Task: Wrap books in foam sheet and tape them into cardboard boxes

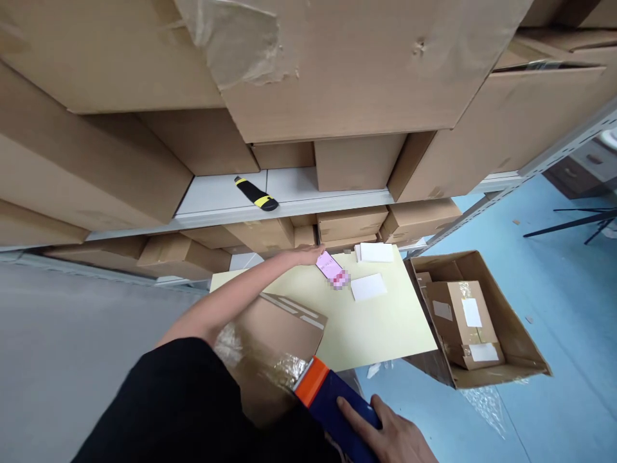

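My left hand [303,256] reaches far forward over a pale yellow sheet [380,328]. Its fingers are pressed together on the end of a pink slip [330,265], which lies on the sheet. My right hand [385,437] is at the bottom edge, wrapped on a blue tape dispenser [337,405] with an orange head. The orange head rests against a brown cardboard box [279,341] covered with clear tape, just below my left forearm. Two white cards [369,287] [376,252] lie on the sheet to the right of the pink slip.
A yellow-and-black box cutter [256,193] lies on the grey shelf [289,209] among stacked cartons. An open carton [515,321] with smaller taped boxes sits on the blue floor at right. Black tripod legs [573,222] stand at the far right.
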`<act>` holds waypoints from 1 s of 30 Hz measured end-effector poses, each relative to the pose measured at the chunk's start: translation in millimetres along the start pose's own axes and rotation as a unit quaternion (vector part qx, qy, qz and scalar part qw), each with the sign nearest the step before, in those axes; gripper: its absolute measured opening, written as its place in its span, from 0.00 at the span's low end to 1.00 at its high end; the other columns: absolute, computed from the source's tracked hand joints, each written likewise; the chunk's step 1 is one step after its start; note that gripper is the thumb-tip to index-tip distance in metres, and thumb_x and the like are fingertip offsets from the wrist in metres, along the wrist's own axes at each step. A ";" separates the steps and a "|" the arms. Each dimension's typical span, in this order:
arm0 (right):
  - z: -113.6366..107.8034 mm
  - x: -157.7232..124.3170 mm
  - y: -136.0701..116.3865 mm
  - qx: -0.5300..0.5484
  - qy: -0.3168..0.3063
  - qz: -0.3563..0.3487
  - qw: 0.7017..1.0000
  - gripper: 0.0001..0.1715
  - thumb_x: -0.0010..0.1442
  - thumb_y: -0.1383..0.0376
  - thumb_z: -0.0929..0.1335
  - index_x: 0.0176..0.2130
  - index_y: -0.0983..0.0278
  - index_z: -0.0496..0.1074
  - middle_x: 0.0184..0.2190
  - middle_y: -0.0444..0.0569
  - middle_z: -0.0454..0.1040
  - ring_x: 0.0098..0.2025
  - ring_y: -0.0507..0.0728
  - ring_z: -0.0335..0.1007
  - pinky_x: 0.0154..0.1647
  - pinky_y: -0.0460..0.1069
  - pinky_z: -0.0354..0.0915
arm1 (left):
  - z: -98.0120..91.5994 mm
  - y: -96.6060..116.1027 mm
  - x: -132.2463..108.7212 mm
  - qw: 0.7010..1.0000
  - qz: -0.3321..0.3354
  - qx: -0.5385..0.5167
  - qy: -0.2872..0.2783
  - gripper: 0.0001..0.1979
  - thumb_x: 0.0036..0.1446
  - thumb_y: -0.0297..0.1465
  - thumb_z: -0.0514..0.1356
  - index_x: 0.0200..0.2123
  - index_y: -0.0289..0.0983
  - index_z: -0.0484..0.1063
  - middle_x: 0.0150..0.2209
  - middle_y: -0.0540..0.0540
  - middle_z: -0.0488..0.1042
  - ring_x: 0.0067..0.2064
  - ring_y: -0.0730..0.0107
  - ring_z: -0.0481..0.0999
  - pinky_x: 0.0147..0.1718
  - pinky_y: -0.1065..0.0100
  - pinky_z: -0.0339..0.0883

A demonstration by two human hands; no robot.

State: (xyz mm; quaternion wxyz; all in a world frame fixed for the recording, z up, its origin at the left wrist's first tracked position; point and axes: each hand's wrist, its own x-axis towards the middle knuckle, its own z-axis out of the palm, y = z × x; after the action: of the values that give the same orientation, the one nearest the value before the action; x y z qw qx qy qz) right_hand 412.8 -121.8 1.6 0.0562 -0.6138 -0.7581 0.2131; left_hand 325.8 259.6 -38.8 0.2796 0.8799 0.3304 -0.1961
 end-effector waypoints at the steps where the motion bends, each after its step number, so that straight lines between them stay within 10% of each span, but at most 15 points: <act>1: -4.9 -0.2 0.9 0.023 -0.021 -0.006 0.999 0.50 0.50 0.60 0.72 0.65 0.49 0.48 0.41 0.51 0.73 0.31 0.57 0.76 0.29 0.47 0.72 | -4.7 -0.8 -17.8 1.000 -0.022 0.001 0.022 0.16 0.62 0.37 0.52 0.49 0.38 0.66 0.44 0.41 0.74 0.43 0.60 0.74 0.42 0.60 0.67; 7: -13.5 -5.6 4.8 0.050 -0.064 0.017 0.997 0.55 0.48 0.68 0.68 0.67 0.48 0.39 0.50 0.56 0.69 0.39 0.62 0.76 0.35 0.54 0.73 | 23.3 -22.8 -189.2 0.940 -0.246 0.023 0.237 0.25 0.63 0.44 0.42 0.58 0.38 0.56 0.55 0.38 0.69 0.55 0.51 0.68 0.48 0.58 0.62; 10: -10.0 -7.5 7.6 0.029 -0.059 0.012 0.998 0.51 0.52 0.67 0.66 0.67 0.48 0.39 0.49 0.58 0.68 0.36 0.61 0.76 0.32 0.54 0.73 | 70.5 -23.7 -244.1 0.900 -0.371 -0.073 0.219 0.30 0.62 0.47 0.40 0.61 0.36 0.54 0.56 0.37 0.68 0.52 0.51 0.71 0.46 0.59 0.64; 16: -6.4 -7.7 9.1 -0.002 -0.036 0.003 0.999 0.42 0.57 0.63 0.63 0.66 0.50 0.45 0.46 0.57 0.68 0.29 0.58 0.75 0.26 0.52 0.72 | 128.1 -3.8 -246.5 0.883 -0.391 -0.095 0.242 0.27 0.63 0.47 0.37 0.59 0.42 0.57 0.55 0.41 0.69 0.47 0.51 0.75 0.41 0.57 0.66; 30: 55.0 -51.7 38.8 -0.037 0.011 0.006 0.999 0.32 0.61 0.59 0.62 0.63 0.55 0.55 0.44 0.56 0.68 0.30 0.56 0.73 0.29 0.51 0.70 | 126.8 -13.9 -248.3 0.905 -0.358 -0.070 0.219 0.27 0.62 0.50 0.36 0.48 0.41 0.64 0.46 0.41 0.75 0.43 0.53 0.76 0.37 0.61 0.64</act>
State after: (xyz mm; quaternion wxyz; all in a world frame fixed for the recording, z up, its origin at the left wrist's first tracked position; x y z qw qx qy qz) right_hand 441.3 -179.0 -54.2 0.0408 -0.6227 -0.7607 0.1785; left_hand 120.8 72.3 -9.5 0.1722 0.7011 0.6892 -0.0619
